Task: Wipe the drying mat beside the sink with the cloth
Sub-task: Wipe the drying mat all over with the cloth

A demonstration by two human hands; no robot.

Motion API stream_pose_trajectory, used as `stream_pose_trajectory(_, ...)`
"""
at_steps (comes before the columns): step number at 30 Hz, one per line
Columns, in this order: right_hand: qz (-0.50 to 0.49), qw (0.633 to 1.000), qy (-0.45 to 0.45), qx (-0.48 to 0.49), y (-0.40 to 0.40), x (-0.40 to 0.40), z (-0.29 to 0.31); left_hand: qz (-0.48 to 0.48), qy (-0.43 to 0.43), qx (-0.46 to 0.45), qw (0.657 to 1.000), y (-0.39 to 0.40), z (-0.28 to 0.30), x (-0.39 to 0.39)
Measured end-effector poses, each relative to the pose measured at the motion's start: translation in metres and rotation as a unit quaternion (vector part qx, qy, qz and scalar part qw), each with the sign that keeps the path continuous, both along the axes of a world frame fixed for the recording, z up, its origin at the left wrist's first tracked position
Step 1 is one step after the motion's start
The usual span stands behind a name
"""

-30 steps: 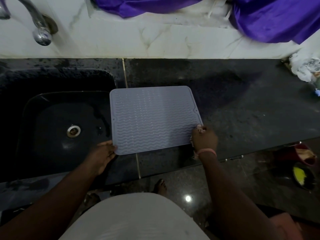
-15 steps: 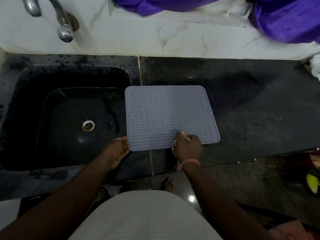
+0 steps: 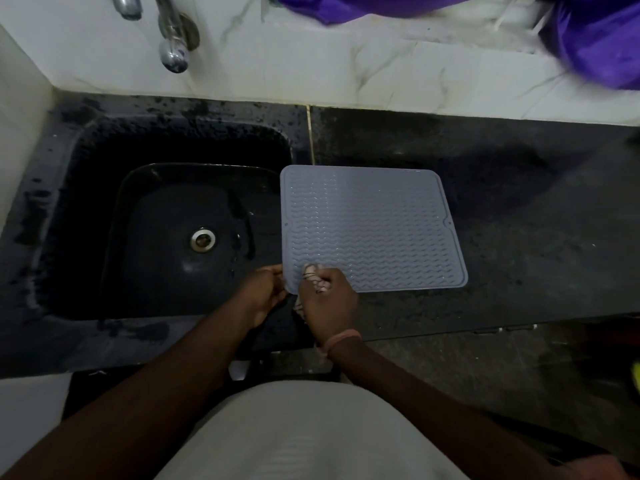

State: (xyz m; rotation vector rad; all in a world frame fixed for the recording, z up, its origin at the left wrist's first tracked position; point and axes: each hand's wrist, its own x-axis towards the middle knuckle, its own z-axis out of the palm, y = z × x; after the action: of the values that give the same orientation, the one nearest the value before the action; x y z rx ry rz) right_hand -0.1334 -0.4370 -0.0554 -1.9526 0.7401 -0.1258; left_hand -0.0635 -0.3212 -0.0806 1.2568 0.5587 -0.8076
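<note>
A grey ribbed drying mat (image 3: 370, 230) lies flat on the black counter (image 3: 526, 237), just right of the black sink (image 3: 180, 223). My right hand (image 3: 329, 299) grips a bunched pale cloth (image 3: 313, 275) and presses it on the mat's near left corner. Only a small part of the cloth shows past my fingers. My left hand (image 3: 265, 289) pinches the mat's near left edge, its fingertips curled at the corner.
A chrome tap (image 3: 173, 39) juts from the white marble wall above the sink. The sink's drain (image 3: 202, 240) sits at its middle. Purple fabric (image 3: 595, 36) hangs at the top right. The counter's front edge runs just below the mat.
My right hand has slid the cloth leftward along the mat's near edge, from the right corner to the left corner. My left hand stays at the left corner.
</note>
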Motion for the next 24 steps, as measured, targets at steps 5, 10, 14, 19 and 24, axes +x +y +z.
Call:
stream_pose_trajectory(5,0.038,0.998,0.005,0.051,0.017,0.011,-0.005,0.008,0.018,-0.015,1.000,0.003,0.004,0.001)
stream_pose_trajectory(10,0.015,0.971,0.050,0.233,0.004,0.024,-0.004,0.009,0.024,-0.029,0.999,0.004,-0.001,0.001)
stream_pose_trajectory(14,-0.090,0.908,0.009,0.408,-0.040,0.025,0.005,0.032,0.029,-0.043,0.998,0.004,-0.010,0.001)
stream_pose_trajectory(19,-0.205,0.944,-0.051,0.253,-0.126,0.004,0.010,0.024,0.015,-0.048,0.998,0.005,-0.019,0.002)
stream_pose_trajectory(24,-0.337,0.937,-0.077,0.049,-0.212,-0.019,0.018,0.021,0.013,-0.052,0.998,0.006,-0.021,0.004)
